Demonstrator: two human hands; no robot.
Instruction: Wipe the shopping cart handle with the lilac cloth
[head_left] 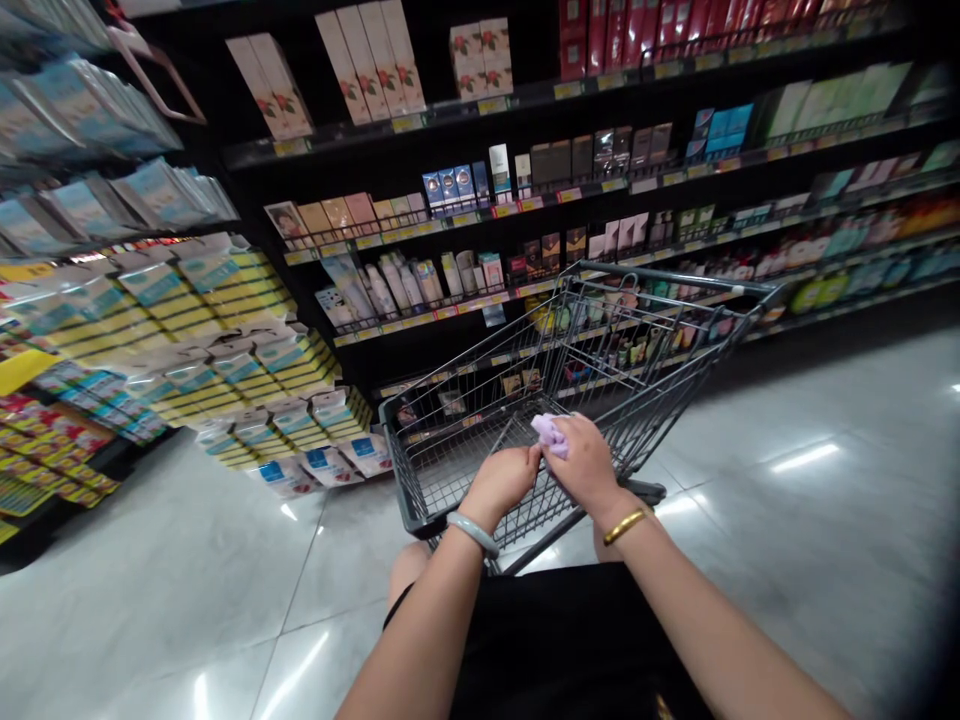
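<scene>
A light purple cloth (551, 436) is bunched in my right hand (583, 465), whose fingers are closed around it. The hand is at the near side rim of a grey wire shopping cart (414, 505). Just left of it, my left hand (501, 482) is closed at the same rim and appears to grip it, its fingertips partly hidden. My two hands almost touch. The cart's basket shows bare wire mesh, and its push handle (675, 276) is toward the shelves at the upper right.
Beyond the cart stand dark shelves (420, 235) of boxed and bottled goods. Stacked yellow-and-white packs (247, 365) rise at the left, near hanging blue packets (82, 110). Glossy grey floor (817, 520) lies around the cart.
</scene>
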